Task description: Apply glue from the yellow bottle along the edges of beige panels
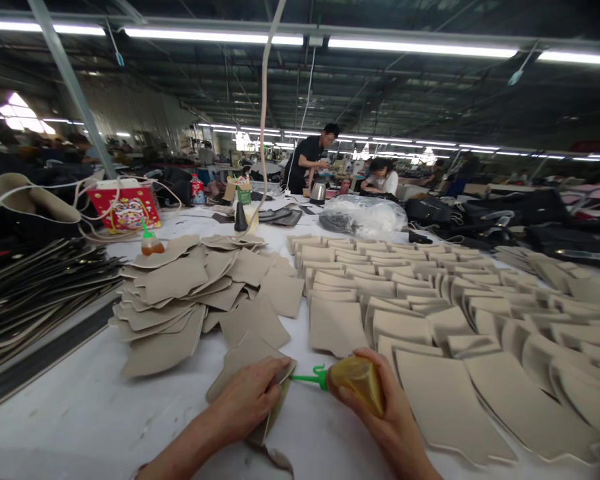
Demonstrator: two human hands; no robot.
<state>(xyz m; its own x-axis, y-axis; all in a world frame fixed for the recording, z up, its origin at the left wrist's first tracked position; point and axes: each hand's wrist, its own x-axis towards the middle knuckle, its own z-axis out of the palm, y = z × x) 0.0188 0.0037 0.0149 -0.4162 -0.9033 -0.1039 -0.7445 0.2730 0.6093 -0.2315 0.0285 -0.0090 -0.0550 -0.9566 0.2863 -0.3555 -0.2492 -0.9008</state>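
Observation:
My left hand [247, 400] is closed on a beige cut piece [273, 407], holding it on edge near the table's front. My right hand [380, 413] grips a yellow squeeze bottle [357, 380] laid sideways. Its green nozzle [307, 378] points left and touches the piece held in my left hand. A loose heap of beige pieces [180, 293] lies beyond my left hand. Rows of overlapping beige pieces [430, 300] spread out to the right.
Dark stacked sheets [35, 293] lie at the left on the white table [80, 413]. Further back stand a second small bottle [150, 243], a red box [123, 207], a black cone [240, 218] and a plastic bag [363, 215]. People work at far tables.

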